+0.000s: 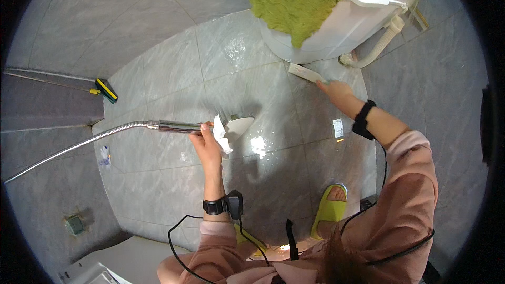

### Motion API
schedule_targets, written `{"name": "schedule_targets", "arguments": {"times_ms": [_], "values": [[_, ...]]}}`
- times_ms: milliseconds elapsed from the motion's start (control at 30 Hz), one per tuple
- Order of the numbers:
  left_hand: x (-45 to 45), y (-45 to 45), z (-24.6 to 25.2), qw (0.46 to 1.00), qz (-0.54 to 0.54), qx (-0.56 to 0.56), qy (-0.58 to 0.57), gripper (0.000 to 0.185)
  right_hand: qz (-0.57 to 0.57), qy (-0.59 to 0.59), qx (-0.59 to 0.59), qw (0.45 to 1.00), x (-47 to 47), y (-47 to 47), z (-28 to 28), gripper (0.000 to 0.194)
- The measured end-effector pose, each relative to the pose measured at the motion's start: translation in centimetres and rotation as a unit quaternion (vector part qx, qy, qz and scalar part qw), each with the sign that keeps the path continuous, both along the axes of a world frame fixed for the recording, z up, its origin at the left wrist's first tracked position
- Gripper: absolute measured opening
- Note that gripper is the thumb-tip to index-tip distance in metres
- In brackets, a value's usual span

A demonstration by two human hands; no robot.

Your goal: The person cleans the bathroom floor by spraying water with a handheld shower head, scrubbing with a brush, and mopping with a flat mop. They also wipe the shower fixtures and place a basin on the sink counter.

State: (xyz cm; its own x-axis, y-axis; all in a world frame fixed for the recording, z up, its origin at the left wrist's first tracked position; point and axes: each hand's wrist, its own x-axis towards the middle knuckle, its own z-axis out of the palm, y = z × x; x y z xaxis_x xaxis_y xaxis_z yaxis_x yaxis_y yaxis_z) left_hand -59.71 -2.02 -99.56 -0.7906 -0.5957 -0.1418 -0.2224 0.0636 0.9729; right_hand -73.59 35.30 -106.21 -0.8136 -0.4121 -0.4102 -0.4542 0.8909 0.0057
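My left hand [207, 142] grips the chrome handle of a shower head [179, 126]; a white paper or cloth piece [221, 134] is at its fingers, partly over the shower head. From the handle a metal hose [90, 141] runs to the lower left. My right hand [337, 90] holds a whitish flat-headed tool, probably a brush [303, 72], near the base of a white washing machine [327, 27]. What its far side touches cannot be told. The grey tiled floor [244, 177] is wet and shiny. A green fluffy cloth [296, 0] drapes over the machine.
A ribbed drain hose [380, 45] curves from the machine to the floor. A yellow and green squeegee [106, 90] leans at the left. White scraps lie on the floor at right [338, 128] and left [105, 155]. Yellow-green slippers [330, 210] are below; black cables hang by both arms.
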Motion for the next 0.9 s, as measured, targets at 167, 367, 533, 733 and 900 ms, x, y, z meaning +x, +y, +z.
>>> {"name": "schedule_targets", "arguments": {"times_ms": [167, 367, 533, 733, 900], "values": [[0.2, -0.4, -0.3, 1.000, -0.005, -0.004, -0.011, 0.024, -0.011, 0.139, -0.192, 0.971, -3.6, -9.8, -2.0, 0.024], [0.1, -0.7, -0.7, 1.000, 0.015, -0.026, -0.007, 0.024, -0.126, -0.047, -0.240, 0.961, -4.8, -22.1, -2.2, 0.048], [0.1, -1.3, -1.8, 0.995, 0.065, -0.046, -0.063, 0.027, -0.184, -0.127, -0.300, 0.927, -3.6, -12.7, -3.2, 0.035], [-0.2, -0.7, -1.4, 0.998, 0.055, -0.023, -0.035, 0.024, -0.033, -0.011, -0.057, 0.998, -5.0, -5.9, -3.7, 0.045], [0.0, 0.3, 0.2, 0.999, 0.029, 0.038, -0.012, 0.020, -0.020, 0.050, -0.080, 0.995, -6.0, -10.1, -3.5, 0.042]]}}
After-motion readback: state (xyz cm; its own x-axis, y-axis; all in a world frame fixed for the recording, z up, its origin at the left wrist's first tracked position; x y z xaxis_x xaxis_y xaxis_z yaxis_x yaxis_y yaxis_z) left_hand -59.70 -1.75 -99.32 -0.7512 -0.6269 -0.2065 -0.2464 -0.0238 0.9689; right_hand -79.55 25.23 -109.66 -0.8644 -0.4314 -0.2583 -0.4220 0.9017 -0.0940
